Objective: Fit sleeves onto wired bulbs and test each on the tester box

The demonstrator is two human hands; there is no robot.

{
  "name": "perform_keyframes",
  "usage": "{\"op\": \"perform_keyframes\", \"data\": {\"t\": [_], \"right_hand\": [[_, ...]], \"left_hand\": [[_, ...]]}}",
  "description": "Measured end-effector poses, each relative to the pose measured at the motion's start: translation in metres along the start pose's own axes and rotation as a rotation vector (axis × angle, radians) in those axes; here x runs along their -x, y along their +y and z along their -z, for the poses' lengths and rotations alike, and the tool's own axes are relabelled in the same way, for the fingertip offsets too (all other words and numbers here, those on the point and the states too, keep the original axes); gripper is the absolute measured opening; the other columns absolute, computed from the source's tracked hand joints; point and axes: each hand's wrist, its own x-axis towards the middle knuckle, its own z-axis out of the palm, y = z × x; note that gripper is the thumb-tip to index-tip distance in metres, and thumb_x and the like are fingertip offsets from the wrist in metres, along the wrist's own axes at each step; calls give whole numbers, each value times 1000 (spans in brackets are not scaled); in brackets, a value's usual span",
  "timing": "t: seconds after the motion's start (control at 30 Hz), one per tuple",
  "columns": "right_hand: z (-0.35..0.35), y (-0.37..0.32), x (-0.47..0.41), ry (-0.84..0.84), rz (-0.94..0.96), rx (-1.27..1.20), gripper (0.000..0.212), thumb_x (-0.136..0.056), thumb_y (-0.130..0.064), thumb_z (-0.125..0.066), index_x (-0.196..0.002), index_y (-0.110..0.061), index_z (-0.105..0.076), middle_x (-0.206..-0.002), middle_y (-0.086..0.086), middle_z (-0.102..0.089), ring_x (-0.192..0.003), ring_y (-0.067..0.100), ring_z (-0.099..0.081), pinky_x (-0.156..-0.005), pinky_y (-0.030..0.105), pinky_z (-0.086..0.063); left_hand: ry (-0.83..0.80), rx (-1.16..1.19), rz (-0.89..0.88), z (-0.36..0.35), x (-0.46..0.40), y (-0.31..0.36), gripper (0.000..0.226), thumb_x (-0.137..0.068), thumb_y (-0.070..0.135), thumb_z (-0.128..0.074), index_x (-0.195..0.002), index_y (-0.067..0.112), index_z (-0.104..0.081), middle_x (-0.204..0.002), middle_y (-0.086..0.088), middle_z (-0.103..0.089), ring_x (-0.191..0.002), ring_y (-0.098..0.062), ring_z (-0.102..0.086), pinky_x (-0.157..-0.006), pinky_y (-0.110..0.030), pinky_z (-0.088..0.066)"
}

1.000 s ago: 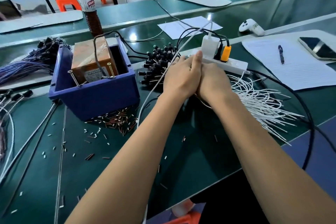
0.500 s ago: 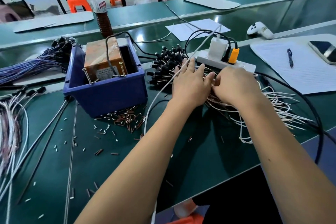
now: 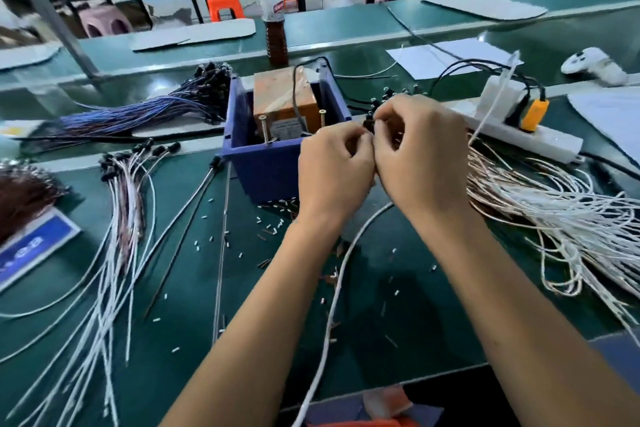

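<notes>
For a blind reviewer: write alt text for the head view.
Both hands, left hand and right hand, pinch a small black bulb in front of a blue tester box on a green bench, white wires heaped right.

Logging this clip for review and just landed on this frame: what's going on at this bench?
A person is working with both hands raised together in front of the blue tester box. The left hand and right hand pinch a small dark wired bulb between their fingertips; whether a sleeve is on it cannot be seen. A pile of white wires lies to the right, and more wired pieces lie to the left on the green bench.
</notes>
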Motion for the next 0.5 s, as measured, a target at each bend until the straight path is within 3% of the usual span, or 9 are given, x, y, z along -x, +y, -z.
{"op": "perform_keyframes", "data": {"t": [0.07,0.13,0.2,0.27,0.33,0.4,0.5], "right_hand": [[-14,-28,8,-22,78,-98,12,-96,-13,-64,-98,-11,-75,-93,3,-75,-82,20,-67,-72,24,-46],[-28,-55,19,-94,154,-165,13,-97,-14,-62,-98,-12,-74,-94,3,-74,-85,22,-68,-77,33,-53],[-46,-83,33,-199,251,-199,13,-98,-17,-59,-100,-14,-72,-96,3,-72,-88,27,-68,-78,43,-54],[-65,-107,44,-306,323,-185,10,-98,-20,-60,-99,-17,-70,-95,2,-71,-86,30,-68,-74,43,-55],[-82,-125,51,-400,345,-136,11,-97,-22,-60,-101,-20,-70,-96,3,-71,-84,32,-68,-67,37,-53],[-95,-139,53,-490,332,-88,13,-95,-20,-59,-101,-21,-71,-95,6,-70,-82,34,-67,-63,33,-43],[-108,-151,50,-597,273,-64,16,-89,-10,-58,-94,-18,-71,-87,6,-68,-77,34,-66,-60,31,-40]], "left_hand": [[114,-45,30,30,10,-17,20,-90,11,-61,-74,11,-75,-68,0,-71,-68,-20,-65,-66,-42,-52],[195,-124,84,59,21,-36,21,-88,15,-60,-70,12,-71,-67,-3,-70,-67,-25,-65,-64,-42,-51],[246,-327,189,89,27,-59,27,-88,26,-56,-66,12,-60,-68,-10,-68,-67,-33,-60,-59,-41,-41],[259,-582,301,119,26,-83,24,-90,31,-55,-73,16,-59,-79,-14,-69,-72,-33,-55,-61,-36,-34],[175,-821,373,140,20,-107,18,-96,28,-56,-100,14,-68,-103,-16,-69,-93,-34,-58,-75,-37,-41],[33,-1047,422,152,12,-127,25,-102,19,-49,-121,10,-61,-122,-20,-61,-115,-37,-53,-90,-40,-41],[-164,-1222,387,154,6,-143,27,-101,10,-39,-120,9,-58,-125,-18,-62,-120,-37,-52,-87,-39,-35]]}}
